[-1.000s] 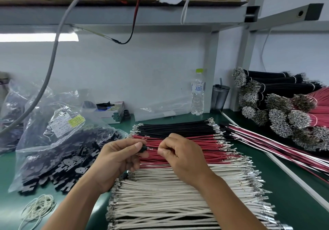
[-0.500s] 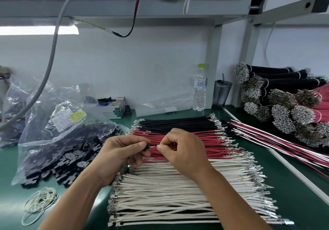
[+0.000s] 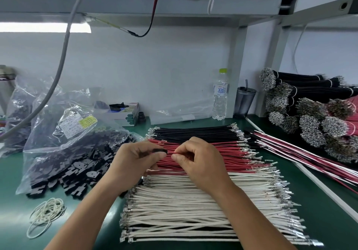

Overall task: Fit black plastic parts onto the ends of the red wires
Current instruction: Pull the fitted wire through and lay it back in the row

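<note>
My left hand [image 3: 133,162] pinches a small black plastic part [image 3: 160,151] between thumb and forefinger. My right hand [image 3: 195,160] pinches the end of one red wire [image 3: 173,153], whose tip meets the part. Both hands hover over a flat layer of red wires [image 3: 228,156] with metal terminals. Black wires [image 3: 195,131] lie behind the red ones and white wires [image 3: 193,211] in front. A pile of loose black plastic parts [image 3: 77,174] spills from a clear bag [image 3: 64,131] on the left.
White rubber bands [image 3: 46,213] lie at the front left on the green mat [image 3: 319,201]. Finished red-and-white wire sets [image 3: 302,154] and tied bundles [image 3: 313,118] fill the right. A water bottle [image 3: 220,94], a dark cup [image 3: 244,102] and a small box [image 3: 126,114] stand at the back.
Both hands stayed over the red wires. The wire end in my right hand has closed the small gap to the black part in my left hand.
</note>
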